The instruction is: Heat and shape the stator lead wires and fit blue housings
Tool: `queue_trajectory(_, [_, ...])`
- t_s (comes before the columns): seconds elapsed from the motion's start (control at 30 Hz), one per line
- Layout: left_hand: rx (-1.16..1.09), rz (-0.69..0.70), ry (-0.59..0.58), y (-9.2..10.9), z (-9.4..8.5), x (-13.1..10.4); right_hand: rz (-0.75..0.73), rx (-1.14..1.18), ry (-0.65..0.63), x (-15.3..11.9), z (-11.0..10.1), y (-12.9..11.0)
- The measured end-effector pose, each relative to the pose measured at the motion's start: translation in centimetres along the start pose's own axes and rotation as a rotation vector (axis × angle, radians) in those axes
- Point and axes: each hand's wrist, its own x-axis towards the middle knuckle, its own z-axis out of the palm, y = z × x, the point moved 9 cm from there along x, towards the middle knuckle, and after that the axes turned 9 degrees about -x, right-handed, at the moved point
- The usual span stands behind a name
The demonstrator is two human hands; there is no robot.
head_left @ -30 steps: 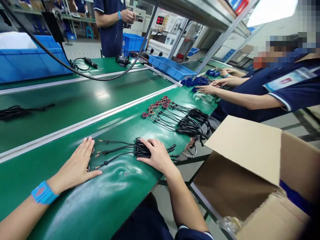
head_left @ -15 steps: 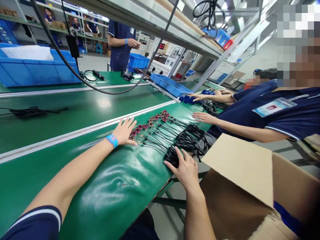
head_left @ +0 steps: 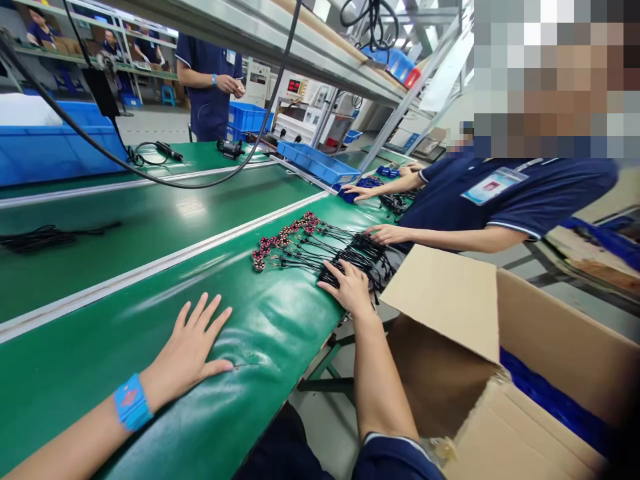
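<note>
My left hand [head_left: 193, 347] hovers over or rests on the green mat [head_left: 150, 300], fingers spread, with nothing in it. A blue band [head_left: 133, 402] is round that wrist. My right hand [head_left: 353, 288] lies over the near end of a row of bundled black cables [head_left: 345, 257], touching them with its fingers apart. At the cables' far ends sit several small round copper-and-red coils [head_left: 285, 237], like motor stators, in an uneven line on the mat. Thin leads join coils and cables. What lies beneath my right palm is hidden.
A co-worker's hand [head_left: 390, 235] touches the same cables; their other hand [head_left: 360, 193] is by blue parts. An open cardboard box [head_left: 445, 293] stands at the right. Behind are a blue tray [head_left: 317, 162], a blue bin [head_left: 55, 150] and a hanging cable [head_left: 200, 185].
My left hand has left the coils and come back toward me, to the lower left. My right hand stays at the cables. The co-worker's near hand has come onto the cables.
</note>
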Motion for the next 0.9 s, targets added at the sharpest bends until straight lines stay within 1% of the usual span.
queue_trajectory(0.03, [0.019,0.003,0.01,0.3,-0.1,-0.7,0.011,-0.001,0.021,0.4,-0.8,-0.8])
queue_trajectory(0.07, [0.031,0.008,0.015,0.6,-0.1,-1.4,0.013,0.009,0.046,0.9,-1.7,-2.2])
queue_trajectory(0.1, [0.035,0.013,0.011,0.9,0.0,-2.0,0.005,0.032,0.071,1.3,-2.6,-4.1])
queue_trajectory(0.17, [0.023,0.014,-0.012,1.4,0.3,-2.9,-0.046,0.109,0.098,2.4,-4.1,-9.1])
queue_trajectory(0.2, [0.012,0.008,-0.03,1.5,0.5,-3.2,-0.082,0.151,0.088,3.2,-4.4,-11.9])
queue_trajectory(0.23, [-0.001,-0.001,-0.049,1.5,0.7,-3.4,-0.125,0.187,0.061,4.0,-4.3,-14.6])
queue_trajectory(0.27, [-0.013,-0.012,-0.064,1.5,0.8,-3.6,-0.145,0.214,0.02,4.9,-3.9,-16.8])
queue_trajectory(0.3, [-0.024,-0.024,-0.077,1.5,0.8,-3.7,-0.134,0.236,-0.037,6.0,-3.0,-18.3])
queue_trajectory(0.33, [-0.035,-0.034,-0.088,1.4,0.9,-3.7,-0.105,0.251,-0.091,7.0,-2.0,-19.2])
queue_trajectory(0.4, [-0.062,-0.055,-0.112,1.3,1.0,-3.7,-0.007,0.263,-0.171,9.2,0.1,-19.4])
queue_trajectory(0.47, [-0.101,-0.074,-0.14,1.2,1.2,-3.6,0.08,0.257,-0.188,11.3,1.6,-18.4])
queue_trajectory(0.53, [-0.151,-0.101,-0.181,1.2,1.4,-3.5,0.135,0.244,-0.177,13.6,2.5,-17.0])
queue_trajectory(0.6, [-0.211,-0.136,-0.234,1.1,1.6,-3.3,0.179,0.234,-0.166,15.8,3.0,-15.6])
queue_trajectory(0.7, [-0.298,-0.173,-0.297,1.1,1.6,-3.2,0.223,0.221,-0.134,18.6,2.7,-14.1])
queue_trajectory(0.77, [-0.349,-0.17,-0.314,1.2,1.4,-3.0,0.226,0.206,-0.073,19.6,1.9,-14.0])
queue_trajectory(0.83, [-0.392,-0.151,-0.301,1.3,1.2,-2.9,0.175,0.192,0.027,20.0,1.0,-15.0])
queue_trajectory(0.9, [-0.41,-0.134,-0.267,1.4,1.0,-2.8,0.057,0.197,0.115,19.6,0.3,-17.3])
